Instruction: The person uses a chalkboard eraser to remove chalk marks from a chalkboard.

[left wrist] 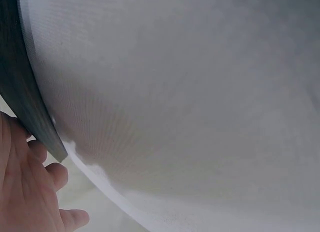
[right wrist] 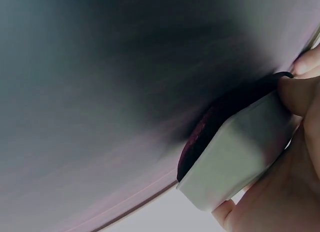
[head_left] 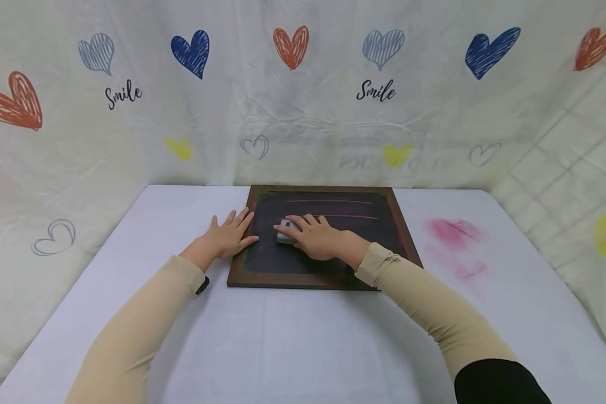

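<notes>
A blackboard (head_left: 275,262) with a brown wooden frame (head_left: 283,280) lies on the white table. Two pink chalk lines (head_left: 328,201) run across its upper part. My right hand (head_left: 319,240) grips a whitish chalkboard eraser (head_left: 285,238) at the left middle of the board. In the right wrist view, thumb and fingers hold the eraser's pale body (right wrist: 240,147) from both sides, its dark felt against the board and pink with chalk along one edge. On the frame's left side rests my left hand (head_left: 224,237), fingers spread; the left wrist view shows it beside the frame bar (left wrist: 22,86).
Pink chalk smudges (head_left: 454,233) mark the table right of the board. A white curtain (head_left: 333,123) printed with hearts and "Smile" hangs behind the table and along its sides.
</notes>
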The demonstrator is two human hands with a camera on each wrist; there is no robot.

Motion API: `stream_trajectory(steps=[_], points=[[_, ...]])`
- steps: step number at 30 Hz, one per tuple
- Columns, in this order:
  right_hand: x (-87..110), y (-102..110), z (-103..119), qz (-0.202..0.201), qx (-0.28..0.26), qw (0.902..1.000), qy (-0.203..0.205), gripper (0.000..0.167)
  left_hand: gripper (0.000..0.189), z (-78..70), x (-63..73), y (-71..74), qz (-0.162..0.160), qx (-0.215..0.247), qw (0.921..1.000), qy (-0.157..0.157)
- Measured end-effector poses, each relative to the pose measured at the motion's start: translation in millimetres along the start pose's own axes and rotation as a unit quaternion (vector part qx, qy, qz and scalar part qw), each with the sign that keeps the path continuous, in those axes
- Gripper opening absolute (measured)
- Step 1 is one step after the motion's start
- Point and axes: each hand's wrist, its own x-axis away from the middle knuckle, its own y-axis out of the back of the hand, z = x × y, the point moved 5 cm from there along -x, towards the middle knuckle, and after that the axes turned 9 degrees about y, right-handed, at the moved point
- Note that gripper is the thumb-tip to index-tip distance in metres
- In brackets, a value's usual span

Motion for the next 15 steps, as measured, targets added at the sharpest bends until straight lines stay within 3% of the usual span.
stream_trajectory(steps=[5, 15], points=[[26.5, -3, -16, -0.018, -0.011, 0.9995, -0.024, 0.062, 0.081, 0.9, 4.4, 0.8, 0.004, 0.010, 0.9999, -0.006], [106.9, -13, -54, -0.060, -0.035, 0.9950, -0.071, 0.060, 0.081, 5.8, 9.4, -0.4, 0.001, 0.006, 0.9998, -0.020]])
